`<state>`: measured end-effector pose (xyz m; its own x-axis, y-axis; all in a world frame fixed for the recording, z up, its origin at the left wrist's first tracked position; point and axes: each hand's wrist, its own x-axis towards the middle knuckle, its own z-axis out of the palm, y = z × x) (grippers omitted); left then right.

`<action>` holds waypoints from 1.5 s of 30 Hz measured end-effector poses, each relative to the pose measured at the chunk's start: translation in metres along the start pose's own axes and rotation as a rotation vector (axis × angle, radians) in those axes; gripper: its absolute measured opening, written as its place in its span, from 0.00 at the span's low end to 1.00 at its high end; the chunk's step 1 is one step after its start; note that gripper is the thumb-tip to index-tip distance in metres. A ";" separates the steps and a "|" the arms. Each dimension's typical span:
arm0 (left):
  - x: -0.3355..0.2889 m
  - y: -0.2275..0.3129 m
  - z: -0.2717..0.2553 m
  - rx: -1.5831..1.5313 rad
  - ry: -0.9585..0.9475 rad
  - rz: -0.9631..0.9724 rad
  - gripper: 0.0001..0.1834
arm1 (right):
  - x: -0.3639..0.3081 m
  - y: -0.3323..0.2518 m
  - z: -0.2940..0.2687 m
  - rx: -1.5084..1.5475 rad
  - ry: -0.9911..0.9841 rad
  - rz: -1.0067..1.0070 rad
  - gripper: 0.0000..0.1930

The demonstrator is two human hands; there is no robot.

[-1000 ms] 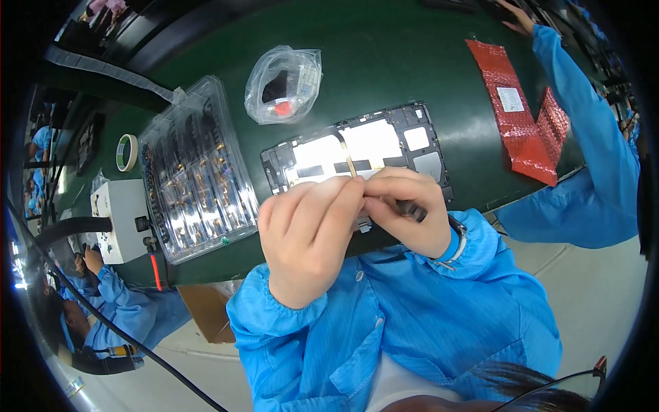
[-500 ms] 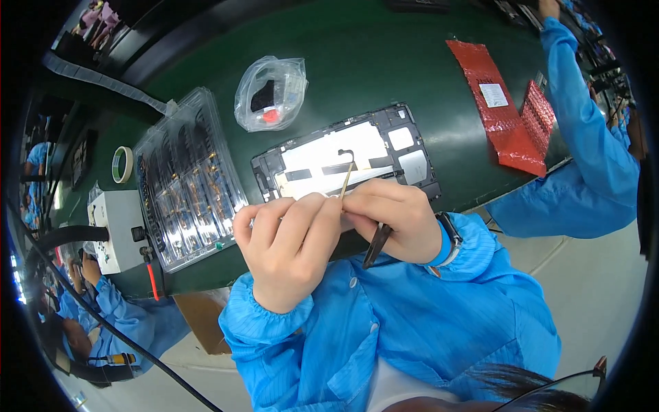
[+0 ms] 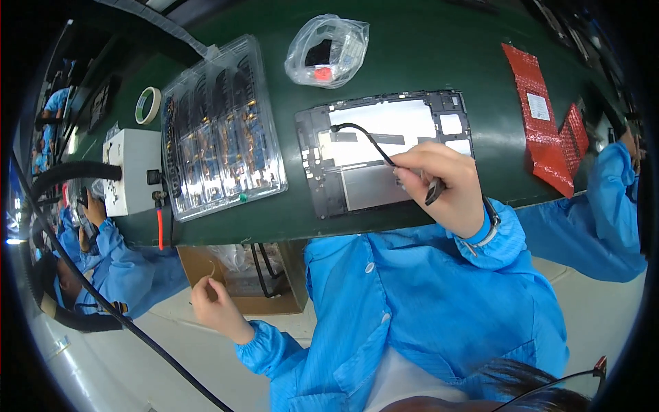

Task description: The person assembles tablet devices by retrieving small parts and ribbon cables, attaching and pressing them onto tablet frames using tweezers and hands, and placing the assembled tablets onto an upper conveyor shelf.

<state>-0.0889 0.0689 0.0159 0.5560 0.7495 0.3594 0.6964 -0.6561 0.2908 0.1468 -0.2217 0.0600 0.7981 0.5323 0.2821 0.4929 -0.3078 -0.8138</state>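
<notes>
At the lower left, my left hand [image 3: 218, 310] pinches a thin, pale curled strip [image 3: 211, 270] beside an open cardboard box. My right hand [image 3: 446, 185] is over an opened tablet housing [image 3: 322, 172] on the green table, its thumb and forefinger closed on a thin black cable [image 3: 371, 139]. The cable's small far end lies over the housing's silvery plate. A dark, slim tool [image 3: 432, 192] is tucked in the same hand; its kind is mostly hidden by the fingers.
Left of the housing sits a clear plastic tray [image 3: 223, 137] of parts, next to a white box [image 3: 134, 172] and a tape roll [image 3: 147, 105]. A clear bag [image 3: 327, 51] lies behind, red bubble wrap [image 3: 539, 113] at right. The cardboard box [image 3: 292, 275] stands below the table edge. Co-workers sit at both sides.
My hands have parted: the left has moved down and left to the cardboard box with a pale strip, while the right has stayed over the housing with the black cable. The view has shifted.
</notes>
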 end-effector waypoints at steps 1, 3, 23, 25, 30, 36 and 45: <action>-0.005 -0.020 0.007 0.005 0.001 -0.008 0.04 | 0.003 0.001 0.002 0.004 -0.008 -0.003 0.10; -0.012 -0.049 0.019 0.178 -0.123 -0.005 0.05 | 0.006 0.003 0.006 0.022 0.007 -0.039 0.10; 0.030 0.216 0.027 -1.107 -0.274 0.481 0.21 | -0.004 -0.010 0.002 0.287 -0.194 0.074 0.09; 0.034 0.219 0.029 -1.014 -0.220 0.578 0.16 | -0.005 -0.003 0.001 0.289 -0.183 0.000 0.11; 0.036 0.225 0.031 -1.068 -0.254 0.575 0.12 | 0.008 -0.009 -0.009 0.425 -0.131 0.070 0.12; 0.032 0.233 0.026 -1.079 -0.302 0.597 0.13 | 0.018 -0.009 -0.002 0.405 0.017 0.060 0.10; 0.014 0.235 0.031 -1.528 -0.324 0.209 0.13 | 0.010 -0.017 0.005 0.177 0.159 -0.242 0.09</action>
<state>0.0966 -0.0715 0.0616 0.7891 0.4925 0.3671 -0.3888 -0.0621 0.9192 0.1444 -0.2073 0.0738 0.7162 0.4393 0.5423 0.6181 -0.0386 -0.7851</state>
